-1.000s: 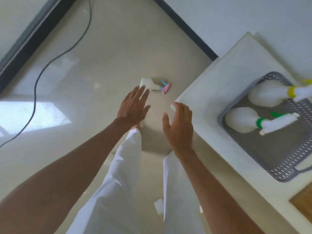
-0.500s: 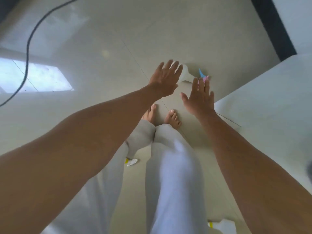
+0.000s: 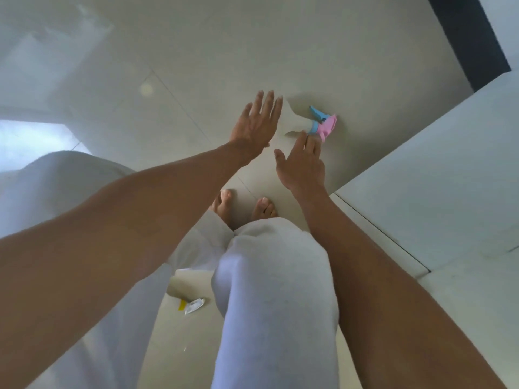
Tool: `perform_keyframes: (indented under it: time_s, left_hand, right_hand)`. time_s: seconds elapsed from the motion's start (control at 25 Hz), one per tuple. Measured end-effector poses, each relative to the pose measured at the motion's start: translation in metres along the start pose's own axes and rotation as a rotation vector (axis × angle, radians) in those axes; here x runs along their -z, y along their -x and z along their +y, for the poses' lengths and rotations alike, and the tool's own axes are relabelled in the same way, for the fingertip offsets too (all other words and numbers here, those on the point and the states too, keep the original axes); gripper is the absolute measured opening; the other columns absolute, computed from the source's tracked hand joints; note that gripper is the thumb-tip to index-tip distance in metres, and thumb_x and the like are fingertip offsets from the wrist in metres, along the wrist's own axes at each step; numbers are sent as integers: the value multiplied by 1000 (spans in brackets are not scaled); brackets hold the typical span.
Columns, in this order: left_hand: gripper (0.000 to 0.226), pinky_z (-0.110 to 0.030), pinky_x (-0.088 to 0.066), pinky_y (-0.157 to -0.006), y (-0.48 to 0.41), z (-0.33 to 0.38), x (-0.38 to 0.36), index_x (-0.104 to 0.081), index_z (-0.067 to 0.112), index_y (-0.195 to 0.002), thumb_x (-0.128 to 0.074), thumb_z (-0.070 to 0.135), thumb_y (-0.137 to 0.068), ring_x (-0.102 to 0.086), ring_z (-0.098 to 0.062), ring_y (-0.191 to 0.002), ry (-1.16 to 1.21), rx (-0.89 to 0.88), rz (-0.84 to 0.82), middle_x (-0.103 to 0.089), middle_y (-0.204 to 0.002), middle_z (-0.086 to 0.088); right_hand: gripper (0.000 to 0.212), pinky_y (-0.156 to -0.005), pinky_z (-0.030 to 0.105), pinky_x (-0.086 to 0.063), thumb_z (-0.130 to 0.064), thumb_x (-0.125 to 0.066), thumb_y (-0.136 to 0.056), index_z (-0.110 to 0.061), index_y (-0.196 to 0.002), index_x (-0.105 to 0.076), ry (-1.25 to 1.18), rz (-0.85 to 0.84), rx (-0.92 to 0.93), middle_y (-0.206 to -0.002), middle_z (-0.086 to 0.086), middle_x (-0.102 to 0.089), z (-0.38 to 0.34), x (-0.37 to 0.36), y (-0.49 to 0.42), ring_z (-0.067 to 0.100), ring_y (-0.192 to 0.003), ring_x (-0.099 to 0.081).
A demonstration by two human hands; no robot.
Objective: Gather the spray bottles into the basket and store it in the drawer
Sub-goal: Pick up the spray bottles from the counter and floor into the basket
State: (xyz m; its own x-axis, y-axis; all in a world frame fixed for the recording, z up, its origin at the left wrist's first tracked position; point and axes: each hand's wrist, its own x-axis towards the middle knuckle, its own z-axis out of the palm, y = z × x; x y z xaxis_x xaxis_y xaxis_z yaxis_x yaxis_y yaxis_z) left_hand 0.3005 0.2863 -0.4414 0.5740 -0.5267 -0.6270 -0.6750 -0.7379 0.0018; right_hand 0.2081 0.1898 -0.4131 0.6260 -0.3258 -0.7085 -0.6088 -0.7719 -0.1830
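Glossy pale floor (image 3: 196, 37) — white cabinet (image 3: 438, 175)

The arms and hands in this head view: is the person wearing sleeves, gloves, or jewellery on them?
Nothing shows on them. Both forearms are bare along all that shows, with no sleeves in view. The left hand and right hand carry no gloves, and no rings, watch or bracelets can be seen. The only clothing in view is loose white trousers; the feet are bare.
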Motion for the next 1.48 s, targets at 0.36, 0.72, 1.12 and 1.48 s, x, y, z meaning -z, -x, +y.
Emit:
perform_keyframes:
  time_s: [0.36, 0.72, 1.12, 1.48]
  left_hand:
    - [78, -42, -51, -99, 64, -3, 33, -27, -1, -144, -71, 32, -89, -47, -33, -124, 495, 148, 27, -44, -136, -17]
    - [88, -47, -43, -111, 289, 29, 188, -31, -12, -147, -77, 31, -85, -45, -39, -139, 944, 43, 374, -42, -150, -26]
    - [95, -35, -50, -105, 397, 188, 351, -42, -6, -142, -83, 44, -72, -59, -26, -128, 947, -458, 520, -53, -145, -14]
    - [87, -7, -32, -111, 411, 422, 349, -46, -4, -140, -76, 49, -78, -51, -19, -131, 873, -518, 551, -55, -144, -12]
  right_hand:
    - [65, -109, 42, -43, -37, -52, -102, -4, -152, -27, -294, 157, -83, -155, 15, -38, -13, 45, 62, 30, -143, -38]
    - [53, -115, 31, -35, -30, -55, -102, -4, -146, -44, -807, 448, -106, -146, 12, -52, -65, 225, 276, 24, -138, -47]
    - [26, -96, 29, -57, -18, -72, -92, -16, -118, -66, -1142, 1035, -17, -117, -7, -73, 67, 357, 485, 12, -111, -70]
    - [39, -90, 42, -63, -34, -70, -92, -7, -120, -64, -922, 1230, 11, -124, 6, -70, 295, 342, 552, 17, -115, -70]
